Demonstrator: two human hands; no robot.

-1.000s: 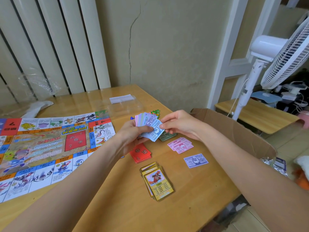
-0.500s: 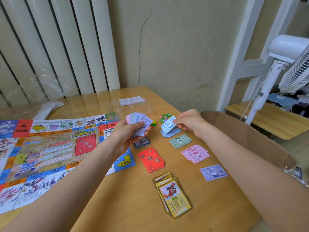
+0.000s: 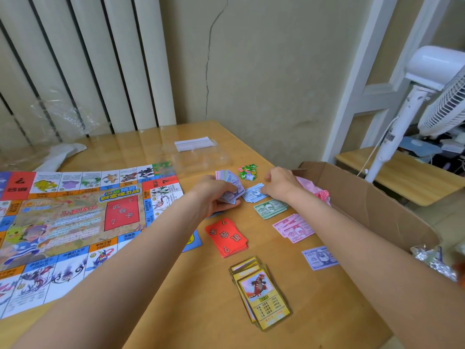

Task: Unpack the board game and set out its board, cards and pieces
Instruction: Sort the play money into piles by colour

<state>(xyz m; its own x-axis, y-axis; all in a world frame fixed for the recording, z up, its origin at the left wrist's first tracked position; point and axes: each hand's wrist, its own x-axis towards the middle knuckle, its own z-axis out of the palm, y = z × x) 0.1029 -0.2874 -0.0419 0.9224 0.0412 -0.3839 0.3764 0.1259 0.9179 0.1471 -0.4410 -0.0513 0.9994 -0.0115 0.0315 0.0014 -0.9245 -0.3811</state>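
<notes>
The colourful game board (image 3: 75, 222) lies spread flat on the left of the wooden table (image 3: 201, 311). My left hand (image 3: 211, 195) grips a fanned stack of paper money (image 3: 230, 181). My right hand (image 3: 279, 183) pinches a light-blue note down on the blue money pile (image 3: 253, 195). Below that lie a green money pile (image 3: 270, 209), a pink pile (image 3: 293, 227) and a purple note (image 3: 319, 258). A red card deck (image 3: 226, 238) and a yellow picture-card deck (image 3: 261, 295) sit nearer me. Small green pieces (image 3: 247, 171) lie beyond the hands.
An open cardboard box (image 3: 372, 205) stands at the table's right edge with pink wrapping inside. A clear plastic tray (image 3: 201, 157) and a white paper strip (image 3: 193, 143) lie at the back. Crumpled plastic wrap (image 3: 63, 114) sits far left. A white fan (image 3: 427, 96) stands right.
My right hand drew a blue note from the fan in my left hand and carried it down onto the blue pile. My left hand sank lower toward the table.
</notes>
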